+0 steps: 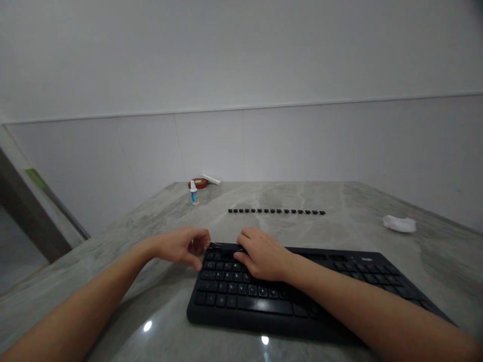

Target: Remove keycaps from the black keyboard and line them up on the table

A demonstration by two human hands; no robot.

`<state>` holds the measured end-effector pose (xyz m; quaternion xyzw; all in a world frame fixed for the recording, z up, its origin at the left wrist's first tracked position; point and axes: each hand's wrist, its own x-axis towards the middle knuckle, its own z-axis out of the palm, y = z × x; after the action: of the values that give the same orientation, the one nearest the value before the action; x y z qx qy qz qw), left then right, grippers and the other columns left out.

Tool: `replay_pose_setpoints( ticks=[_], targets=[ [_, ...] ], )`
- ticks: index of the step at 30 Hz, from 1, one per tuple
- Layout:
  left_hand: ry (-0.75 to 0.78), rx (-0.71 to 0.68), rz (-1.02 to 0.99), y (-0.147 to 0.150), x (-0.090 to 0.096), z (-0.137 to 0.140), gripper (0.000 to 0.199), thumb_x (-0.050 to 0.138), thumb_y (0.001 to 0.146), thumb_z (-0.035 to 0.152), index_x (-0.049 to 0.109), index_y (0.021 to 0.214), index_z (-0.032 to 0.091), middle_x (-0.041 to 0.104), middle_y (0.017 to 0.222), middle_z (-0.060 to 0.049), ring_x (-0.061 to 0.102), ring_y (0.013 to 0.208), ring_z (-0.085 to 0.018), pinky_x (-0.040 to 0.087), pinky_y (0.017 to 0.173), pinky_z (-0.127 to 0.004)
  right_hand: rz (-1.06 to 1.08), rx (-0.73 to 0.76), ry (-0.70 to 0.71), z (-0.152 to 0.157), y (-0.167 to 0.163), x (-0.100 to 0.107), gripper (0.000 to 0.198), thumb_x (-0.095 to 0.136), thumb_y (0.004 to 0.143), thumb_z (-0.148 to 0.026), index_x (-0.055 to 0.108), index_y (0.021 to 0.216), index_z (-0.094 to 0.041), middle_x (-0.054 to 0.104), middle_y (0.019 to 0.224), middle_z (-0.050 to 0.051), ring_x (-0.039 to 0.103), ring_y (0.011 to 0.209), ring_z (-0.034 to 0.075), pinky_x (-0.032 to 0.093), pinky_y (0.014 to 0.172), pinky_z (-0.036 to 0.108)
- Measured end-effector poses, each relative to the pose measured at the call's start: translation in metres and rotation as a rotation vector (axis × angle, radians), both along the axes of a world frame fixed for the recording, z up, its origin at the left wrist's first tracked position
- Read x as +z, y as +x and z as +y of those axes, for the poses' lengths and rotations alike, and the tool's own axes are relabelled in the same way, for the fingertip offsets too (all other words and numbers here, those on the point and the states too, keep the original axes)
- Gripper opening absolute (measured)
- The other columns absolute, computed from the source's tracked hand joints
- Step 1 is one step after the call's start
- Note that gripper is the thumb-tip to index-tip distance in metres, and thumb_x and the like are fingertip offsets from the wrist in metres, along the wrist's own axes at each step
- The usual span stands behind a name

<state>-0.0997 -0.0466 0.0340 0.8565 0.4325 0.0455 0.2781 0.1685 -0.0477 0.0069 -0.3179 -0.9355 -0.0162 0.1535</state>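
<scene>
A black keyboard [264, 304] lies in front of me on the marbled table. My right hand [264, 256] rests over its upper rows, fingers curled and thumb tucked in. A thin, pale, wire-like piece [216, 244] runs along the keyboard's back edge from my right thumb and forefinger towards the other hand. At the back left corner of the keyboard is my left hand [183, 246], blurred by motion, with its thumb apart from the bent fingers. Behind the keyboard several small black keycaps [278, 211] stand in one straight row.
A small white bottle with a blue label [194, 194] stands at the back left. Beyond it sit a reddish-brown round object [198, 183] and a white flat piece [211, 179]. Crumpled white tissue [399, 224] lies on the right. A pale wall [294, 146] borders the table [339, 198].
</scene>
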Motion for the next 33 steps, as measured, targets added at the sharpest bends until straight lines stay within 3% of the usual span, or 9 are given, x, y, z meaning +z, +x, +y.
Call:
replay_pose_setpoints(
  ticks=[2,4,10,16,19,24,27,30,33],
  targets=[
    [-0.073,0.003,0.031,0.0,0.0,-0.002,0.051,0.079,0.057,0.044,0.054,0.094,0.019,0.057,0.081,0.002,0.051,0.071,-0.016,0.039,0.062,-0.024,-0.027,-0.014,-0.027,-0.002,0.0,0.002,0.026,0.043,0.092,-0.033,0.059,0.093,-0.013,0.062,0.096,0.012,0.057,0.089,0.022,0.043,0.076,0.032],
    [-0.04,0.025,0.059,0.002,-0.002,-0.003,0.053,0.082,0.051,0.044,0.053,0.088,0.019,0.055,0.079,0.002,0.049,0.068,-0.015,0.036,0.058,-0.023,-0.075,-0.023,-0.068,-0.002,0.001,0.005,0.027,0.042,0.092,-0.032,0.059,0.096,-0.012,0.064,0.097,0.013,0.059,0.088,0.022,0.045,0.074,0.033],
    [0.077,0.03,0.06,0.009,-0.02,0.004,0.042,0.077,0.055,0.041,0.045,0.07,0.018,0.05,0.065,0.005,0.043,0.06,-0.012,0.029,0.052,-0.021,-0.305,-0.134,-0.177,-0.002,0.01,0.028,0.03,0.047,0.089,-0.031,0.065,0.1,-0.01,0.069,0.094,0.018,0.066,0.081,0.026,0.048,0.065,0.034],
    [0.175,-0.056,-0.129,0.031,-0.041,0.005,0.042,0.075,0.064,0.046,0.044,0.066,0.017,0.047,0.065,0.005,0.04,0.062,-0.011,0.029,0.056,-0.021,-0.464,-0.253,-0.284,-0.001,0.03,0.052,0.022,0.054,0.081,-0.025,0.071,0.077,-0.012,0.07,0.077,0.017,0.066,0.07,0.025,0.046,0.057,0.033],
    [0.181,-0.052,-0.187,0.045,-0.045,0.003,0.043,0.073,0.067,0.05,0.046,0.066,0.017,0.048,0.068,0.004,0.042,0.063,-0.011,0.031,0.057,-0.021,-0.457,-0.253,-0.237,0.002,0.035,0.046,0.019,0.053,0.08,-0.021,0.07,0.081,-0.012,0.07,0.079,0.017,0.065,0.068,0.025,0.046,0.057,0.033],
    [0.218,-0.109,-0.154,0.043,-0.044,0.01,0.048,0.074,0.063,0.057,0.049,0.067,0.016,0.049,0.066,0.003,0.042,0.061,-0.012,0.03,0.055,-0.022,-0.237,-0.075,0.037,0.006,0.024,0.013,0.035,0.052,0.075,-0.009,0.056,0.11,-0.01,0.066,0.096,0.015,0.063,0.083,0.024,0.046,0.068,0.034],
    [0.223,-0.128,-0.17,0.037,-0.044,0.013,0.047,0.068,0.068,0.06,0.052,0.072,0.016,0.051,0.07,0.002,0.044,0.063,-0.012,0.032,0.057,-0.022,-0.131,-0.014,0.061,0.007,0.021,0.0,0.039,0.048,0.079,-0.009,0.05,0.118,-0.012,0.063,0.105,0.013,0.06,0.089,0.022,0.045,0.073,0.033],
    [0.239,-0.059,-0.192,0.036,-0.047,0.01,0.046,0.066,0.073,0.058,0.055,0.09,0.017,0.054,0.077,0.0,0.045,0.065,-0.013,0.034,0.059,-0.023,-0.08,0.046,0.037,0.004,0.023,-0.001,0.046,0.046,0.083,-0.011,0.042,0.129,-0.016,0.06,0.107,0.012,0.058,0.087,0.02,0.044,0.073,0.032],
    [0.294,0.039,-0.224,0.041,-0.052,0.004,0.058,0.067,0.076,0.052,0.045,0.12,0.02,0.056,0.092,-0.003,0.049,0.071,-0.015,0.039,0.064,-0.026,-0.048,0.126,-0.02,-0.001,0.024,0.003,0.05,0.045,0.085,-0.013,0.037,0.133,-0.019,0.06,0.106,0.01,0.057,0.088,0.02,0.043,0.075,0.033]
  ],
)
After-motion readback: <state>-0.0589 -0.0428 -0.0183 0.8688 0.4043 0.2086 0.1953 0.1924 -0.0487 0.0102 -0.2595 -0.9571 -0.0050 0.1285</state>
